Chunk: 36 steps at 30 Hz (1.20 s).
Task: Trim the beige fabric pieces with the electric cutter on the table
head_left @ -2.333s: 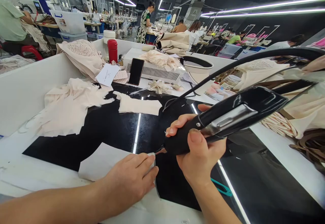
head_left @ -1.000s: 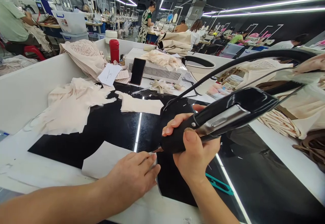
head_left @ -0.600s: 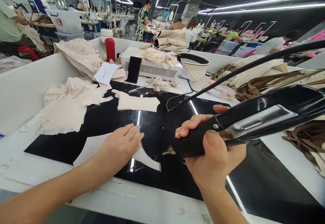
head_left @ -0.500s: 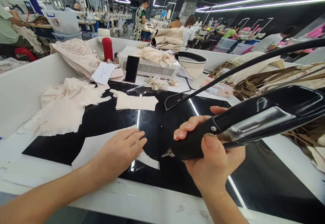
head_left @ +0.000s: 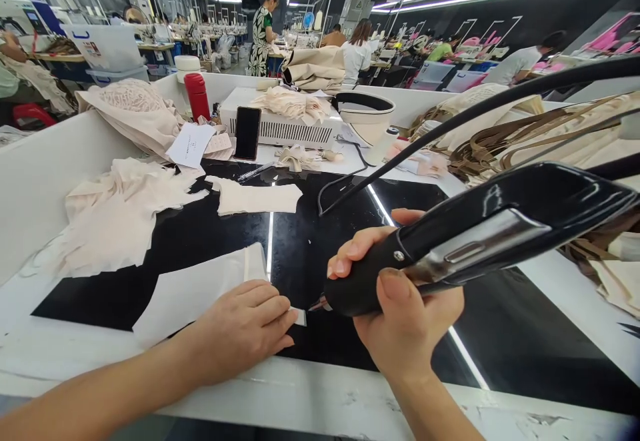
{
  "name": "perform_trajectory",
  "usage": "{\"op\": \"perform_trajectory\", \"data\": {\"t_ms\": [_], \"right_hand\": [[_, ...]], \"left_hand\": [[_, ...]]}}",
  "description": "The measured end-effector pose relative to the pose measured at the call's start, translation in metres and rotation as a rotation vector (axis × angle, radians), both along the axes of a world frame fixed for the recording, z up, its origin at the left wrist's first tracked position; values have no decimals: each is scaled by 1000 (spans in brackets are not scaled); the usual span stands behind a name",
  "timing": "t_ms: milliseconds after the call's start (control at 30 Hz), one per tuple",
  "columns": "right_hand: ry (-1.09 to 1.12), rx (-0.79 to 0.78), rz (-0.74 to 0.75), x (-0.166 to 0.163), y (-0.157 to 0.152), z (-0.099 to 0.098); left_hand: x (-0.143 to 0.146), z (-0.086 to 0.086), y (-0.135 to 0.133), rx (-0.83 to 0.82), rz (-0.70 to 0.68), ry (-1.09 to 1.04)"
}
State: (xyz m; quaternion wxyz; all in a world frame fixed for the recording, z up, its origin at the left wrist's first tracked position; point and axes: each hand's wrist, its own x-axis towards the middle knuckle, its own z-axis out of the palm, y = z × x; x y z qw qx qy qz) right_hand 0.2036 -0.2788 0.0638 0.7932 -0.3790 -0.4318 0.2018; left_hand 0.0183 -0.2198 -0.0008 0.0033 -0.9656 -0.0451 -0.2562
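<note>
My right hand is wrapped round a black corded hand tool, whose small tip points down at the glossy black worktop. My left hand lies flat, fingers together, pressing a pale fabric piece onto the worktop. The tool's tip meets the fabric's right edge just beside my left fingertips. A thick black cable runs from the tool up to the right.
Cream fabric pieces lie at left, another piece further back. A phone, red flask, white box and bowl stand behind. Brown straps pile at right. Other people work at distant tables.
My left hand slid the fabric piece about, lifting and turning it, then pressed it down again near the front edge. The tool stayed in my right hand and returned to the fabric's edge.
</note>
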Motion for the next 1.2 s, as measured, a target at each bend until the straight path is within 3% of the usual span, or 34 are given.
{"op": "perform_trajectory", "data": {"t_ms": [1200], "right_hand": [[7, -12, 22, -6, -4, -2]], "left_hand": [[3, -1, 2, 12, -18, -40]]}}
